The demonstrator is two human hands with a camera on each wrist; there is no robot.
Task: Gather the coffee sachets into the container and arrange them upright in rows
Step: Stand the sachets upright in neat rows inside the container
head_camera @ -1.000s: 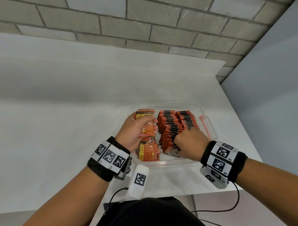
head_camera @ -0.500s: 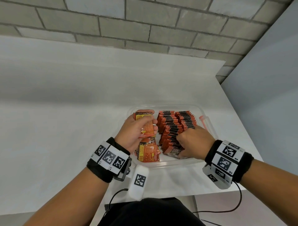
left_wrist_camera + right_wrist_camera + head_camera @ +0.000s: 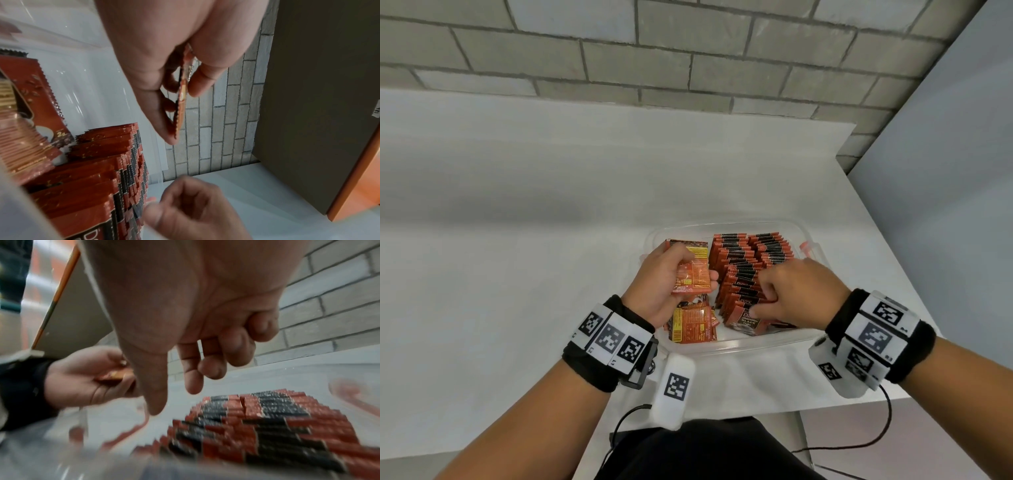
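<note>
A: The upright rows of red-and-black foil coffee sachets [image 3: 750, 263] stand inside the clear plastic container [image 3: 756, 344]; could they topple?
B: Likely, if the right hand [image 3: 801, 291], loosely curled and empty, nudges them. The left hand [image 3: 664, 284] pinches orange sachets [image 3: 693, 274], which may slip.

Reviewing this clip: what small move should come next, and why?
Likely the right hand reaches over and takes one of the held sachets from the left hand, to stand it at the near end of the rows. The right hand holds nothing, and loose sachets lie flat in the container.
</note>
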